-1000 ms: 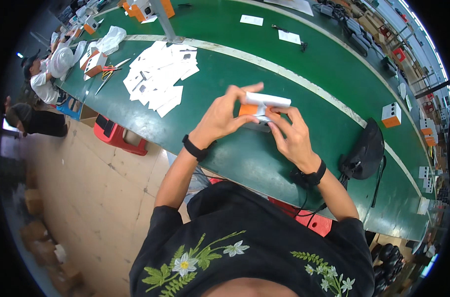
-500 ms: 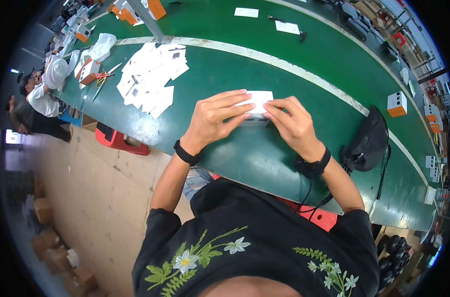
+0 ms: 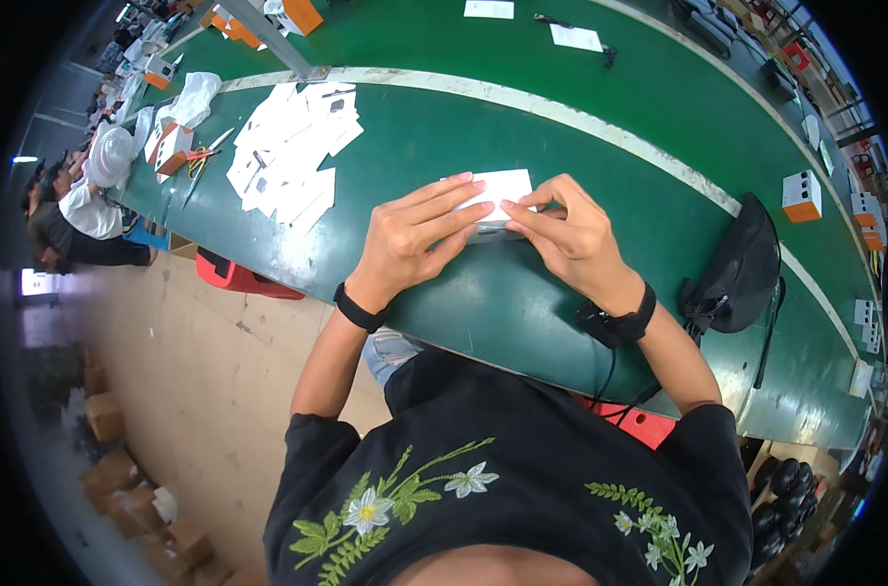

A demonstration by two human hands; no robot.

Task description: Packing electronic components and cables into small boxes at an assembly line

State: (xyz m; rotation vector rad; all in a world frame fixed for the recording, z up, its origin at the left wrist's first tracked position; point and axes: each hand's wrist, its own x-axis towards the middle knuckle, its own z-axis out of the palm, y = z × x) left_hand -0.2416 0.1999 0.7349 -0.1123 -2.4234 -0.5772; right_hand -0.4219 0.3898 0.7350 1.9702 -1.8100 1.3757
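A small white box (image 3: 507,183) is between my two hands over the green table (image 3: 444,293), its pale top facing up. My left hand (image 3: 410,234) closes on its left side, with the fingers lying across the top. From the right, my right hand (image 3: 573,234) presses its bent fingertips on the top near the front edge. My fingers cover part of the box, and a greyish front side shows below them. To the left on the table lies a loose pile of white cards (image 3: 288,161) with dark printed shapes.
Scissors with orange handles (image 3: 202,156) lie left of the cards, beside white-and-orange boxes (image 3: 173,148). A black bag (image 3: 742,264) rests at the right, with another white-and-orange box (image 3: 802,197) beyond it. A metal post (image 3: 273,44) stands at the far left. People (image 3: 92,210) are at the left.
My right hand's fingertips have shifted left over the box top, toward the left hand's fingers. The left hand keeps its hold. The whole view has turned slightly.
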